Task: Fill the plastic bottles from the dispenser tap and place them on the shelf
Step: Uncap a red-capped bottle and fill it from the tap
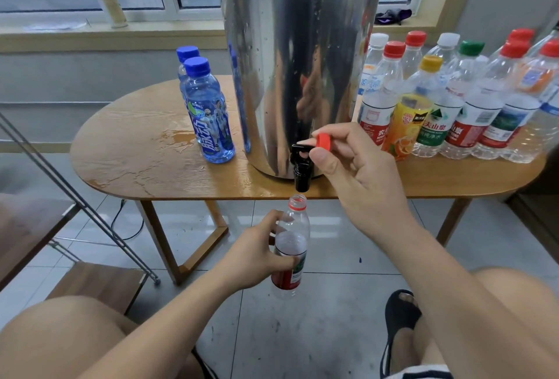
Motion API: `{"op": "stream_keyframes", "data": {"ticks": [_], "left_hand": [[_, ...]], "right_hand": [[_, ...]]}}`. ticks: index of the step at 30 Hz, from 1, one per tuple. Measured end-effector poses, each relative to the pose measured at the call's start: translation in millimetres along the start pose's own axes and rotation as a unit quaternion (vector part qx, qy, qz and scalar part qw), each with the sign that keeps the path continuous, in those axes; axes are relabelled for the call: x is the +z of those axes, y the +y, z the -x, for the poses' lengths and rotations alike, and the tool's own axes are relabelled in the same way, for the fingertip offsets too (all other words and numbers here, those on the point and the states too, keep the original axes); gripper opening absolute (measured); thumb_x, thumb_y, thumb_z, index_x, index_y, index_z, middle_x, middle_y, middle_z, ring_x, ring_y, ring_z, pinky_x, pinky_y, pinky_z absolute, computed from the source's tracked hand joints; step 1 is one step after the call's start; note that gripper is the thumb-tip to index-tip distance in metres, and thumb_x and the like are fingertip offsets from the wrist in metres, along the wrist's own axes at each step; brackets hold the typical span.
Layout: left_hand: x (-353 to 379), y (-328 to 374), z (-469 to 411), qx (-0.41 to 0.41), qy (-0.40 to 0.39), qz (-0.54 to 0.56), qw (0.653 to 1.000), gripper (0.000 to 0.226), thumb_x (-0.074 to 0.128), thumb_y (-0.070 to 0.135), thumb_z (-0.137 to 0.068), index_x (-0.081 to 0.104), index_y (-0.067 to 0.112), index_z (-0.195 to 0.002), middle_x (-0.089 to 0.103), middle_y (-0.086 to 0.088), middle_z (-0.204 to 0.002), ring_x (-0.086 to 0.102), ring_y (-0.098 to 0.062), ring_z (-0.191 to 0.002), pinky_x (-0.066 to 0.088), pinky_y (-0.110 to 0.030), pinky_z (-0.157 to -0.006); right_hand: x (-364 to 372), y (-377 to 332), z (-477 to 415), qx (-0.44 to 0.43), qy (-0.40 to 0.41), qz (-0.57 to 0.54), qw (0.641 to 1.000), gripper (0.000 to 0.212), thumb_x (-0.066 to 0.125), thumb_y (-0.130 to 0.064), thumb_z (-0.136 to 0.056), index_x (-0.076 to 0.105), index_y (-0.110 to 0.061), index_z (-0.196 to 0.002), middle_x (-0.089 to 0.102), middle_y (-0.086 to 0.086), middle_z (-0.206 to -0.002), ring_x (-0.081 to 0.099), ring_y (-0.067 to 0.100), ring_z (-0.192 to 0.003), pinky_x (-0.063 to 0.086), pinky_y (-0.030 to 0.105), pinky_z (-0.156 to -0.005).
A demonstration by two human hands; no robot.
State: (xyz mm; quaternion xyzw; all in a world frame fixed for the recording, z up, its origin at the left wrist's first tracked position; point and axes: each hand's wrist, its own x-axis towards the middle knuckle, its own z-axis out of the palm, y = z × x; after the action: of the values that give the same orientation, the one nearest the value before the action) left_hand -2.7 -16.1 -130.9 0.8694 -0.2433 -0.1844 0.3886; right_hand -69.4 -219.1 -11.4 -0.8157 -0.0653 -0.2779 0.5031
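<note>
My left hand grips an uncapped clear plastic bottle with a red label, held upright just below the black tap of the steel dispenser. The bottle's mouth sits right under the spout. My right hand pinches the bottle's red cap between its fingers while its thumb rests at the tap's lever. No stream of water is visible.
The dispenser stands on an oval wooden table with a wet patch. Two blue bottles stand to its left, several capped bottles to its right. A metal-framed wooden shelf is at lower left. My knees and sandalled foot are below.
</note>
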Motion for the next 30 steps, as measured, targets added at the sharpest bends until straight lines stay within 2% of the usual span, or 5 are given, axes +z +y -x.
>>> {"op": "stream_keyframes", "data": {"ticks": [3,10,22,24,30], "left_hand": [[0.9,1.3,-1.9,-0.005,-0.003,0.006,1.0,0.068,0.088,0.029,-0.088,0.048,0.043,-0.141,0.065,0.017,-0.128,0.06,0.015,-0.099,0.048,-0.001,-0.062],[3.0,2.0,0.0,-0.003,-0.005,0.013,1.0,0.068,0.088,0.033,-0.088,0.048,0.046,-0.141,0.065,0.018,-0.129,0.062,0.013,-0.105,0.049,0.0,-0.066],[2.8,1.6,1.1,0.001,-0.006,0.028,1.0,0.068,0.088,0.028,-0.089,0.047,0.043,-0.141,0.066,0.017,-0.132,0.06,0.016,-0.102,0.048,0.0,-0.068],[2.7,1.4,0.3,0.001,-0.007,0.027,1.0,0.068,0.088,0.027,-0.089,0.046,0.044,-0.14,0.065,0.017,-0.132,0.059,0.017,-0.101,0.047,0.0,-0.067],[2.9,2.5,-2.7,-0.004,-0.008,0.022,1.0,0.07,0.088,0.032,-0.088,0.044,0.047,-0.142,0.064,0.018,-0.136,0.064,0.004,-0.108,0.051,-0.004,-0.067]], "right_hand": [[-0.4,3.3,2.6,-0.011,-0.005,0.015,1.0,0.028,0.065,-0.042,-0.108,0.063,-0.023,-0.129,0.078,-0.008,-0.114,0.073,0.021,-0.112,0.058,0.054,-0.095],[-1.2,2.4,9.1,-0.025,-0.016,0.027,0.999,0.035,0.065,-0.043,-0.105,0.063,-0.02,-0.131,0.076,-0.007,-0.115,0.073,0.016,-0.114,0.061,0.043,-0.095],[-3.9,1.5,10.1,-0.011,-0.013,-0.004,1.0,0.031,0.065,-0.038,-0.106,0.065,-0.017,-0.13,0.079,-0.007,-0.114,0.073,0.019,-0.114,0.059,0.047,-0.096],[-4.0,0.9,10.2,-0.005,-0.011,-0.013,1.0,0.03,0.066,-0.035,-0.106,0.065,-0.016,-0.13,0.079,-0.008,-0.114,0.073,0.017,-0.114,0.06,0.043,-0.096],[-5.1,-1.6,9.9,0.002,-0.012,-0.022,1.0,0.028,0.066,-0.033,-0.106,0.065,-0.017,-0.13,0.079,-0.012,-0.115,0.073,0.015,-0.116,0.059,0.035,-0.097]]}}
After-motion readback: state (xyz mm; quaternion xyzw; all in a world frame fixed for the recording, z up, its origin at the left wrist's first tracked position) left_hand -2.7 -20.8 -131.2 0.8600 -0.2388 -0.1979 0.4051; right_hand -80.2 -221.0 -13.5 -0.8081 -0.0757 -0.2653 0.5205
